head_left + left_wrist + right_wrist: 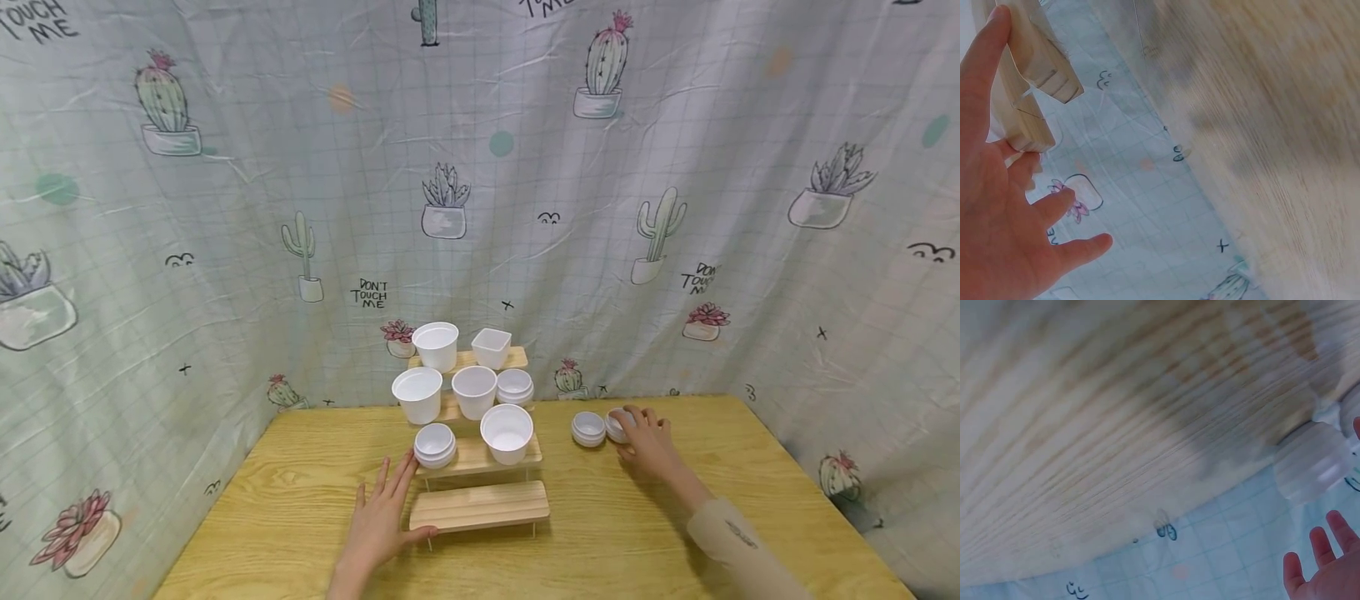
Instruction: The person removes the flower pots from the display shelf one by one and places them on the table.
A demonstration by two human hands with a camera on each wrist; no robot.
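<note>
My left hand [381, 523] rests against the left side of a tiered wooden stand [480, 506], its fingers spread. The thumb lies on the lowest step; the fingertips reach the step above, beside a white round jar [435, 446]. In the left wrist view, the hand [1004, 231] touches the ends of two wooden boards [1044, 59]. On the table to the right, my right hand [649, 443] holds a white round jar [618, 427] between thumb and forefinger. The right wrist view shows this jar [1313, 462] beside outstretched fingers [1322, 547]; the forefinger is out of frame.
Another white round jar [588, 429] stands just left of the held one. Several white cups, including a square cup [491, 348] and a round cup [507, 434], stand on the upper steps. A cactus-print curtain [480, 167] hangs behind the wooden table [300, 483].
</note>
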